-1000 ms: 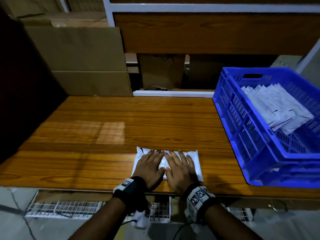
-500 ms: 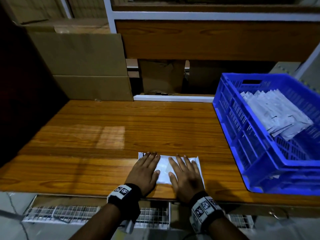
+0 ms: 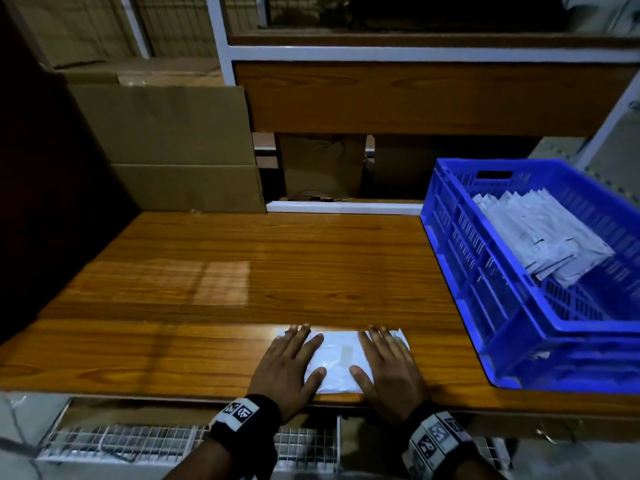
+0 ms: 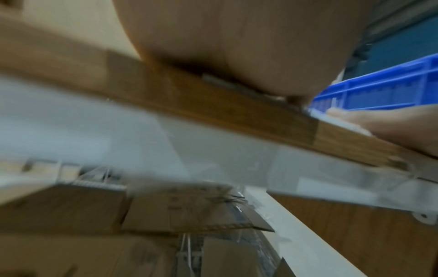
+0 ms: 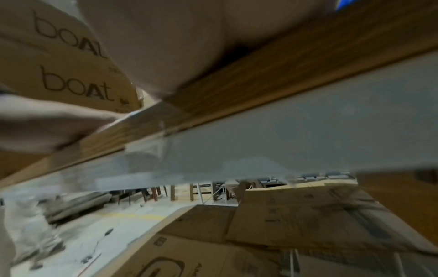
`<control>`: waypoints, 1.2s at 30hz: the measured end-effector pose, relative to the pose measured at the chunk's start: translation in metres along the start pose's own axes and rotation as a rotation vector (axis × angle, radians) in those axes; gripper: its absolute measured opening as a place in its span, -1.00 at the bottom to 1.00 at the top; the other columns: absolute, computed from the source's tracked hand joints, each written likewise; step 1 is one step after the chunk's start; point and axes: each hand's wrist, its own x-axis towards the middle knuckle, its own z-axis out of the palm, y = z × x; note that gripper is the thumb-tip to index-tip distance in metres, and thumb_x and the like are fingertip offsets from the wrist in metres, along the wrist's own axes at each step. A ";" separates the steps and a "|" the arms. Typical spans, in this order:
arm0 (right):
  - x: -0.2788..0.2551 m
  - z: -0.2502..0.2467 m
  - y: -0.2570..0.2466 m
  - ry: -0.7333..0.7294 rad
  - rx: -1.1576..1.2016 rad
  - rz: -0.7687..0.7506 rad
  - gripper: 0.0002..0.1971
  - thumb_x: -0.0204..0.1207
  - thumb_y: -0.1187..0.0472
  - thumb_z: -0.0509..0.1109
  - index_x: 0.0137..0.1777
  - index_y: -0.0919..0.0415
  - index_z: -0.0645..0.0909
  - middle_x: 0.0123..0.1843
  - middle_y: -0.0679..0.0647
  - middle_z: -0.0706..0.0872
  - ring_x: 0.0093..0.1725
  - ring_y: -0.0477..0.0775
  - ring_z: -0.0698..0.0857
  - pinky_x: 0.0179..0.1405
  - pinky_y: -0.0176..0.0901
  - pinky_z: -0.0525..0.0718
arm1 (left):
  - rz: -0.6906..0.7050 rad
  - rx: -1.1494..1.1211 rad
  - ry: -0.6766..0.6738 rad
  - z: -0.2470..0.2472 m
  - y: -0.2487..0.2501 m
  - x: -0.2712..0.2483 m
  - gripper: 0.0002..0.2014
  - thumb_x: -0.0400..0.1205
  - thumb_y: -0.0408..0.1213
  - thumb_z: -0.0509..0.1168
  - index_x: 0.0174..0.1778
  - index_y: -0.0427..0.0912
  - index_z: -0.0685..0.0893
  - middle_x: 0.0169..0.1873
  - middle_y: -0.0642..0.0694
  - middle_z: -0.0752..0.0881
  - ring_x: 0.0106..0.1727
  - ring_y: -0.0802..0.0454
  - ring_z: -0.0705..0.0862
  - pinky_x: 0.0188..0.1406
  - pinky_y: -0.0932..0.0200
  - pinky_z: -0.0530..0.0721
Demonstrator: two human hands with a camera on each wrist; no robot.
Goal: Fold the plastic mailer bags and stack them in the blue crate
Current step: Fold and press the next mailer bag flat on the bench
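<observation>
A folded white mailer bag lies flat at the near edge of the wooden table. My left hand presses its left part with straight fingers. My right hand lies flat on its right part the same way. The middle of the bag shows between the two thumbs. At the right stands the blue crate, with a fanned stack of folded mailers inside. Both wrist views are blurred and show only the heels of the hands on the table edge, and the fingers are hidden there.
Flattened cardboard sheets lean against the back left. A wooden shelf panel with a white frame rises behind the table. A wire rack sits below the front edge. Cardboard boxes lie on the floor under the table.
My two hands have slid apart along the bag, from touching at its middle to its left and right parts. The bag stays flat at the table edge.
</observation>
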 end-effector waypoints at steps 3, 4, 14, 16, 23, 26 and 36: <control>-0.008 0.001 0.008 0.063 -0.014 0.067 -0.38 0.68 -0.24 -0.20 0.60 -0.05 0.39 0.60 -0.04 0.45 0.59 0.13 0.41 0.53 0.12 0.17 | -0.030 -0.007 0.008 0.001 0.001 -0.005 -0.37 0.68 0.30 -0.11 0.67 0.21 0.07 0.67 0.09 -0.01 0.69 0.09 -0.12 0.62 0.07 -0.11; -0.008 0.000 0.011 0.074 -0.021 0.101 -0.38 0.69 -0.23 -0.22 0.60 -0.07 0.38 0.61 -0.08 0.43 0.60 0.08 0.39 0.53 0.12 0.14 | -0.031 -0.005 0.010 0.001 0.001 -0.004 -0.36 0.68 0.30 -0.11 0.68 0.19 0.06 0.68 0.08 0.00 0.69 0.09 -0.12 0.62 0.07 -0.11; -0.017 -0.004 0.028 0.049 -0.039 0.063 -0.37 0.72 -0.22 -0.17 0.61 0.07 0.39 0.62 0.06 0.40 0.60 0.10 0.40 0.51 0.10 0.17 | -0.048 -0.043 -0.031 -0.002 0.003 -0.004 -0.28 0.66 0.32 -0.23 0.70 0.06 -0.11 0.65 0.11 -0.20 0.67 0.14 -0.27 0.60 0.18 -0.26; -0.022 -0.005 0.035 0.063 -0.031 0.060 -0.32 0.71 -0.26 -0.19 0.64 0.12 0.32 0.66 0.09 0.34 0.63 0.11 0.32 0.54 0.06 0.12 | -0.084 -0.062 -0.007 -0.002 0.002 -0.007 -0.28 0.67 0.29 -0.25 0.71 -0.01 -0.06 0.65 0.09 -0.18 0.68 0.14 -0.24 0.59 0.24 -0.27; -0.028 -0.003 0.037 0.097 -0.086 0.130 -0.27 0.66 -0.33 -0.25 0.68 0.06 0.22 0.69 -0.01 0.26 0.68 0.02 0.20 0.60 0.16 0.10 | -0.074 0.058 -0.006 0.004 -0.004 -0.014 -0.28 0.70 0.25 -0.31 0.69 -0.11 0.11 0.67 -0.05 0.14 0.69 0.02 0.05 0.58 0.03 -0.03; -0.028 -0.005 0.037 0.095 -0.090 0.131 -0.27 0.66 -0.32 -0.26 0.68 0.07 0.21 0.70 0.00 0.23 0.69 0.04 0.18 0.60 0.24 0.11 | -0.076 0.093 -0.007 -0.001 -0.001 -0.013 -0.31 0.72 0.20 -0.23 0.66 -0.16 0.22 0.64 -0.10 0.26 0.66 -0.03 0.17 0.55 -0.02 0.00; -0.008 0.007 -0.034 0.107 -0.117 -0.055 -0.41 0.49 -0.01 0.11 0.53 0.11 0.49 0.55 0.04 0.52 0.57 0.11 0.43 0.50 0.24 0.23 | 0.029 0.096 -0.024 0.007 0.051 0.005 -0.41 0.72 0.05 -0.08 0.63 -0.14 0.31 0.61 -0.09 0.34 0.65 -0.02 0.23 0.61 -0.07 0.11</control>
